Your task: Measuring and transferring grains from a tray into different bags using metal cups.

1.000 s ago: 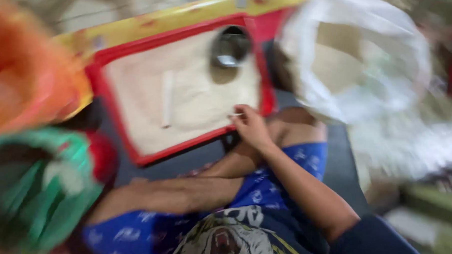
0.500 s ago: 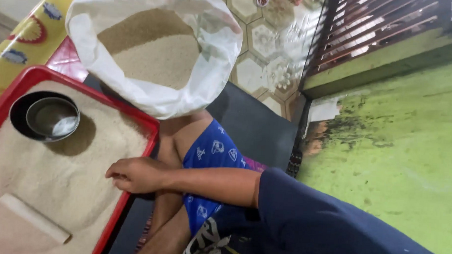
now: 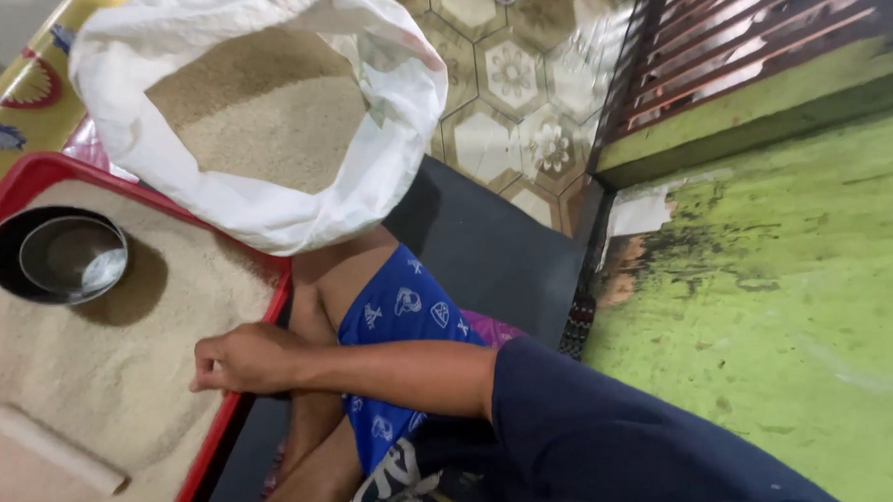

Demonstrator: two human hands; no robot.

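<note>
Right hand (image 3: 248,359), loosely curled and seemingly empty, rests on the grain in the red plastic tray (image 3: 254,393), below the round steel bowl (image 3: 55,257), mid-sorting I'd guess.

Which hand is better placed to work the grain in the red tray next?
Probably the right hand: it rests closed at the red tray's near edge, on the grain, its dark-sleeved arm reaching across the body. The left hand is out of view.

Beyond the grip we saw patterned hexagonal floor tiles (image 3: 511,95) gleaming with reflected light, a dark mat (image 3: 486,252) beneath, and a stained green wall (image 3: 791,313) under a brown slatted grille (image 3: 730,53).
</note>
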